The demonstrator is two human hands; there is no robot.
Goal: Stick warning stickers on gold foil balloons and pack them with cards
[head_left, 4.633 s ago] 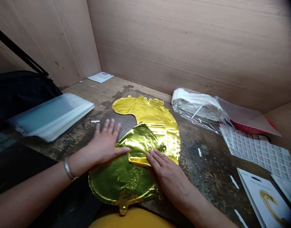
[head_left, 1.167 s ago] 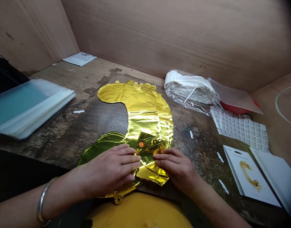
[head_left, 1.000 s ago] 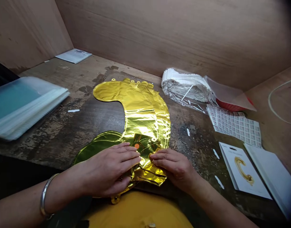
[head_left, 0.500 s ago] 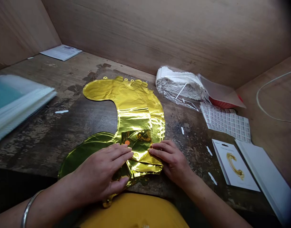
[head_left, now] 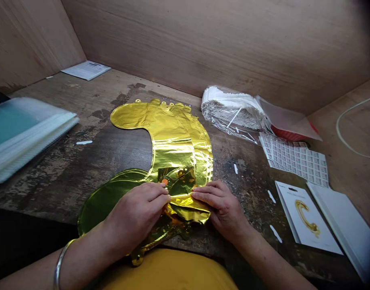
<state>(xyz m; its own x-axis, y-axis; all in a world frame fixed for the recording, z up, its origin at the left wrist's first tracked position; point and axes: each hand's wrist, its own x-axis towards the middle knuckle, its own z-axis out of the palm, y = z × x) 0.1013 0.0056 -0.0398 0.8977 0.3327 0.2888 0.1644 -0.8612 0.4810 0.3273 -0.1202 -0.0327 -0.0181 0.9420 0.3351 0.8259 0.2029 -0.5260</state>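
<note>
A gold foil balloon [head_left: 172, 141], flat and shaped like a C, lies on the dark worn table in front of me. Its near part is folded over in a creased flap. My left hand [head_left: 139, 207] is closed on the left side of that fold, thumb hidden beneath. On the fold's right edge my right hand [head_left: 222, 205] pinches the foil between fingers and thumb. Just above the fold, a small dark gold foil piece [head_left: 185, 175] lies on the balloon, with an orange dot [head_left: 164, 182] by my left fingertips.
Clear plastic sleeves [head_left: 27, 133] are stacked at left. On the right lie a card with a gold C [head_left: 307, 217], white cards [head_left: 338, 225], sticker sheets [head_left: 296, 157] and a bag of white sticks [head_left: 233, 108]. A booklet [head_left: 86, 70] lies by wooden walls.
The near end of the foil is lifted and folded up further. My left fingers have curled in around it, with the thumb now out of sight. The view has shifted slightly.
</note>
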